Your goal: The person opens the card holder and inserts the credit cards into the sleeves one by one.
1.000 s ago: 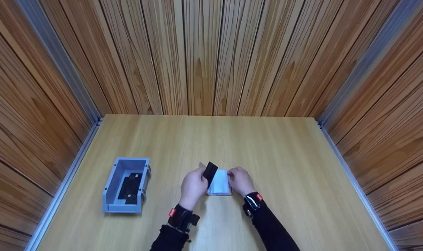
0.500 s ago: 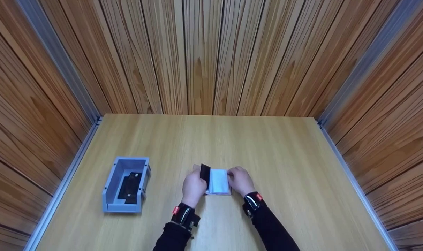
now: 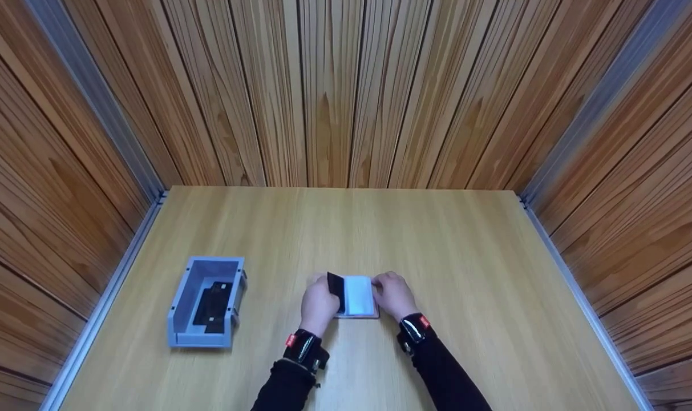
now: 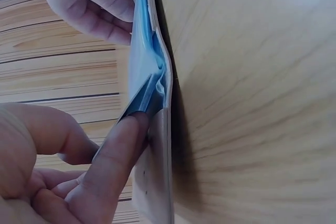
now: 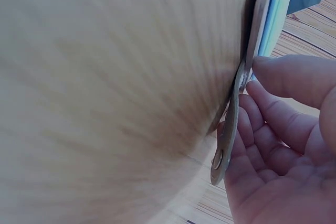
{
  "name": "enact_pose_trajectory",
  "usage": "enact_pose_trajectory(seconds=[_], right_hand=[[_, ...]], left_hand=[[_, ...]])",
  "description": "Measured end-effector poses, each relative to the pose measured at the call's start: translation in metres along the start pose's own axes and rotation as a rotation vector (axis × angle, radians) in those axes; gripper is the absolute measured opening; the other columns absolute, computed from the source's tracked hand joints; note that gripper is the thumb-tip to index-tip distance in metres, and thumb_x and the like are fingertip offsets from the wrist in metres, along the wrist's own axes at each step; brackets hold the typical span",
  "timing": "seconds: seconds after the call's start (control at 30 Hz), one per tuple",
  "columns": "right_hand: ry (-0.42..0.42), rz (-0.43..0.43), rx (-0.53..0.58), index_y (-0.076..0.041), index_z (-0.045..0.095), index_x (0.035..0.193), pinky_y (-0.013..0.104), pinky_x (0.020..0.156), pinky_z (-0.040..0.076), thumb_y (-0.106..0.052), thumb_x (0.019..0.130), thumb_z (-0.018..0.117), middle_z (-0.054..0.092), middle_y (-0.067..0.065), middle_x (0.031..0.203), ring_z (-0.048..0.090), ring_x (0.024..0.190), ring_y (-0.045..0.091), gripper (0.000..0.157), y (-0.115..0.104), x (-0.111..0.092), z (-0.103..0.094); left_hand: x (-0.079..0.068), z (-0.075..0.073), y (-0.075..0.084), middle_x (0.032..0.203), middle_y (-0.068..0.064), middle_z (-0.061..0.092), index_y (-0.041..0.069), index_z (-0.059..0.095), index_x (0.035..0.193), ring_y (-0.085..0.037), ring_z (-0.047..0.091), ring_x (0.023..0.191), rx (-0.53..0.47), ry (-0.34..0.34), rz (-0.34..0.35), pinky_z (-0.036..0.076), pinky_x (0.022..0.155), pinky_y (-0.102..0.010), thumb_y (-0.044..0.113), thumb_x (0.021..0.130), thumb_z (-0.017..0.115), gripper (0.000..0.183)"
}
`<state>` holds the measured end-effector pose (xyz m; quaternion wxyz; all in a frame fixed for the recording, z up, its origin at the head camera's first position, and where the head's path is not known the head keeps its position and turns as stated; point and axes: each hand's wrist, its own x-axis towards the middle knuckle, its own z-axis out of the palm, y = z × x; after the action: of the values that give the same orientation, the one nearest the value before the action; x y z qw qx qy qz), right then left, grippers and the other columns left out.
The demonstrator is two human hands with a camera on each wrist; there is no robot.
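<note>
An opened card holder (image 4: 155, 182) with a pale pinkish-brown cover lies on the wooden table. Its translucent blue sleeves (image 3: 358, 297) face up between the hands. My left hand (image 3: 318, 305) pinches a dark card-like leaf (image 3: 335, 291) between thumb and index finger, raised at a slant. In the left wrist view, that leaf's far edge meets the folded sleeves near the spine. At the opposite edge, my right hand (image 3: 394, 297) grips the card holder with thumb and fingertips. A closing strap (image 5: 227, 135) with a metal snap sticks out past these fingers.
To the left stands a blue-grey open bin (image 3: 200, 341) holding several flat black pieces (image 3: 213, 307). Wood-panelled walls (image 3: 328, 91) with metal corner profiles surround the table on three sides.
My left hand first swung the dark leaf left, off the blue sleeves, and then lowered it slightly. The right hand has kept its place on the card holder's edge.
</note>
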<state>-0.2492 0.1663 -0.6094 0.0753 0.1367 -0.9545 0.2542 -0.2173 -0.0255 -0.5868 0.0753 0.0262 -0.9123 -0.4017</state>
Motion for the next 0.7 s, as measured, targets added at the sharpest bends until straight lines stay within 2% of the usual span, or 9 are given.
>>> enact_pose_trajectory(seconds=[0.13,0.3,0.7], right_hand=[[-0.001,0.001,-0.006,0.002,0.071,0.098,0.047,0.084,0.049,-0.009,0.088,0.072,0.064,0.014,0.095,0.061,0.092,0.034,0.015,-0.001,0.0,-0.001],[-0.023,0.03,-0.006,0.001,0.071,0.1,0.046,0.085,0.049,-0.009,0.088,0.073,0.064,0.014,0.097,0.061,0.093,0.034,0.016,-0.002,0.0,0.0],[-0.03,0.045,-0.006,0.001,0.071,0.1,0.046,0.085,0.049,-0.008,0.088,0.072,0.064,0.014,0.096,0.06,0.093,0.033,0.015,-0.001,0.0,-0.001]], left_hand=[[0.001,0.003,-0.001,0.09,-0.02,0.069,-0.007,0.065,0.094,-0.038,0.067,0.086,-0.01,-0.003,0.001,0.053,0.076,-0.049,-0.009,0.073,0.061,0.022],[0.001,0.007,0.0,0.095,-0.021,0.069,-0.008,0.066,0.1,-0.038,0.066,0.091,-0.037,-0.026,-0.013,0.053,0.081,-0.049,-0.009,0.073,0.061,0.028],[0.001,0.014,0.001,0.094,-0.019,0.069,-0.007,0.066,0.096,-0.035,0.065,0.089,-0.106,-0.037,-0.01,0.052,0.082,-0.049,-0.011,0.071,0.059,0.026]])
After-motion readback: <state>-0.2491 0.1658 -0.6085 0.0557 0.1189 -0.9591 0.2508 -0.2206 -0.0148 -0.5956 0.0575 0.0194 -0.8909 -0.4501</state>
